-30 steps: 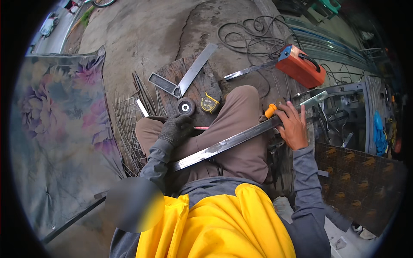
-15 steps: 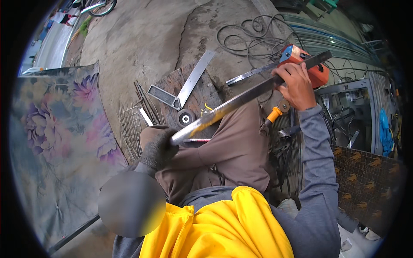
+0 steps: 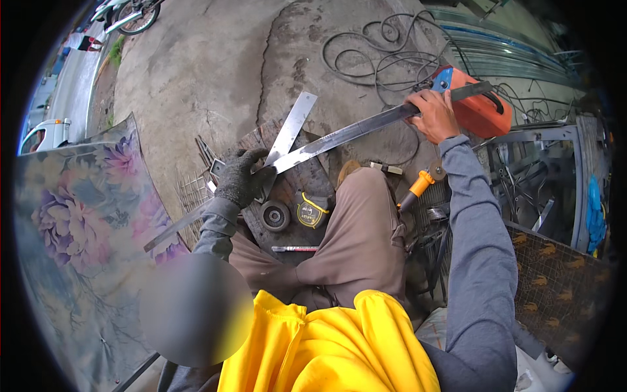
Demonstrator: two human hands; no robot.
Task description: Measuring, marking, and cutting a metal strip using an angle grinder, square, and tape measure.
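Observation:
My right hand (image 3: 432,116), bare, is wrapped around a long grey metal bar (image 3: 346,134) near its far right end. The bar slants down left to my left hand (image 3: 241,179), in a dark glove, its fingers bent and thumb at the bar's near end. Beside that thumb a metal try square (image 3: 292,129) lies on a dark wooden block (image 3: 307,173), its handle mostly hidden by the glove. A flat metal strip (image 3: 175,230) shows left of my left forearm; I cannot tell whether it joins the bar. A tape measure (image 3: 313,210) and a black wheel (image 3: 275,215) sit near my knees.
An orange machine (image 3: 482,108) stands behind my right hand, with coiled black cable (image 3: 372,59) on the concrete. A yellow-handled tool with a disc (image 3: 421,185) is by my right knee. A marker (image 3: 294,249) lies before me. Flowered cloth (image 3: 85,215) covers the left.
The bar's near end has moved up and away from my lap to the try square, with my left hand. The tape measure now shows fully. My right hand has shifted slightly left.

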